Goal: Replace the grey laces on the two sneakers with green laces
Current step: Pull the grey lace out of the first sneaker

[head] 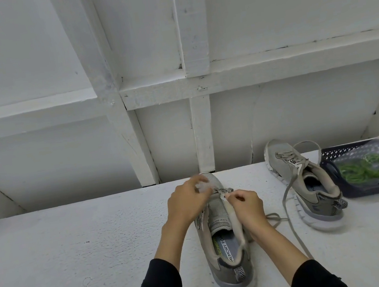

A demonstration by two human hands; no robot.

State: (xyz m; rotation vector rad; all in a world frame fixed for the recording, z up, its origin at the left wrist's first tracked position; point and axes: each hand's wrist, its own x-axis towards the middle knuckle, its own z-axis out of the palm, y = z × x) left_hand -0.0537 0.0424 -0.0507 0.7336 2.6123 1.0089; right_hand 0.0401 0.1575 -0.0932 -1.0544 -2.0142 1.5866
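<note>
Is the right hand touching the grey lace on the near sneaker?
Touching. The head view shows the right hand pinching the grey lace at the near sneaker.

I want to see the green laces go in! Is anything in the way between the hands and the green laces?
Yes. The second sneaker sits between the right hand and the basket holding the green laces. Both hands, the left hand included, are on the near sneaker.

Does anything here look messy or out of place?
Only a little. The far sneaker has its grey lace pulled loose and trailing across the white table toward the near sneaker, which both hands are working on. The green laces lie in a tangle in the dark basket. Nothing looks damaged.
</note>
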